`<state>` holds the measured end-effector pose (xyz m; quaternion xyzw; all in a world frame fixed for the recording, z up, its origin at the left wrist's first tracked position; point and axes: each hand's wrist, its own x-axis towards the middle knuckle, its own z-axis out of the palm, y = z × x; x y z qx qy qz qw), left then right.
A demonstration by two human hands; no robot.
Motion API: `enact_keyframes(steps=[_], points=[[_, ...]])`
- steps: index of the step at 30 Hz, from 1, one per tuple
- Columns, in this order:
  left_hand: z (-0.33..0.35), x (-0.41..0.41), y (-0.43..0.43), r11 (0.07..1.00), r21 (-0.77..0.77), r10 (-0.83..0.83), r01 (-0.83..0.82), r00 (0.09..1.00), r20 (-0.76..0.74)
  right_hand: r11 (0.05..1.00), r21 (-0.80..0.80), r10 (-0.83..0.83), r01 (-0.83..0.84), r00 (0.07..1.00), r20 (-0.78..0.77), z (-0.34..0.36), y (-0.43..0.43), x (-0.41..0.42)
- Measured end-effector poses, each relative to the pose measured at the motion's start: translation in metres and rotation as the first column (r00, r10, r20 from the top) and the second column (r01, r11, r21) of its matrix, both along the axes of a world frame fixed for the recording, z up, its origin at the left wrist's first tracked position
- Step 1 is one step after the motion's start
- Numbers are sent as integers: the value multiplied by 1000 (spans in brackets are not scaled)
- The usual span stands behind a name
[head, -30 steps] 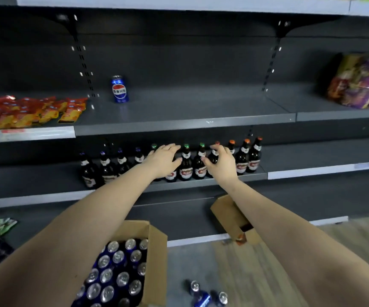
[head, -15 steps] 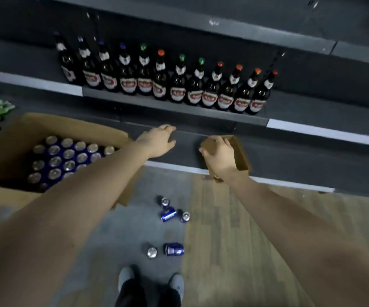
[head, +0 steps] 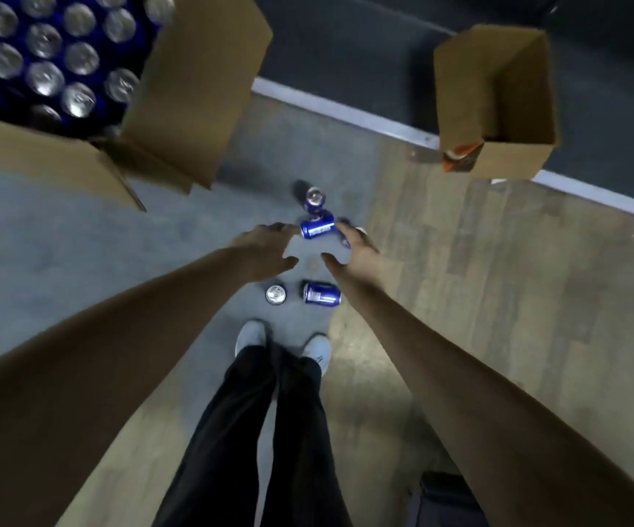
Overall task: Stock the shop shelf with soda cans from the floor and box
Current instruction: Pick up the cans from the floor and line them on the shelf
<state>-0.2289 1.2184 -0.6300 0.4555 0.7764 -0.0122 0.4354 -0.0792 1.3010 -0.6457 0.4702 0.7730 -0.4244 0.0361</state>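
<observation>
Because motion smears the frame, the fingertips of both hands blur into the grey floor (head: 117, 260), and little of their contact can be read. The large box (head: 201, 89) at upper left is cut off by the edge, and its packed cans (head: 43, 51) show only silver tops. The small box (head: 498, 108) at upper right stands against the dark shelf base (head: 346, 51); an orange thing at its lower corner is too blurred to name. Something pale peeks out past the right hand (head: 351, 249), too hidden to identify.

Both bare arms reach down in front of the white shoes (head: 251, 334). The left hand (head: 266, 252) has its fingers stretched and thumb apart, its grip released and holding nothing, with the fingertips just beside a blue lying can (head: 317, 228). The right hand sits at that can's other end with its fingers spread forward; I cannot tell whether its grip has closed on anything. An upright can (head: 315, 195) stands just beyond the lying one. Nearer the feet, a second upright can (head: 276, 295) and a second lying can (head: 322, 293) rest side by side on the floor.
</observation>
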Motion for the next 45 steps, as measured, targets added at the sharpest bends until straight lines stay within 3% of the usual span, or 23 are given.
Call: enact_keyframes(steps=[7, 11, 17, 22, 26, 30, 34, 45], points=[[-236, 11, -62, 981, -196, 1, 1, 1000, 5, 999, -53, 3, -5, 1000, -31, -250, -52, 12], [-330, 24, -84, 976, -193, -103, 105, 994, 19, 997, -50, -56, 53, 997, -52, -351, -81, 25], [-409, 54, -94, 947, -84, -318, 312, 944, -84, 991, 37, -123, 126, 989, -77, -411, -91, 35], [-415, 52, -82, 950, -127, -303, 286, 942, -146, 994, 73, -71, 76, 995, -72, -413, -71, 35], [-376, 28, -67, 978, -174, -136, 116, 985, -109, 995, 82, -45, 52, 996, -81, -373, -57, 27], [-295, -4, -41, 991, -99, -96, 89, 993, -67, 994, 111, 26, -14, 993, -113, -295, -35, 11], [-178, -36, -5, 999, -11, -34, 34, 999, -3, 983, 183, 55, -25, 985, -162, -190, -1, -23], [215, -108, 77, 985, 102, -130, 140, 987, -98, 960, 278, 116, 9, 897, -427, 162, 73, -101]])
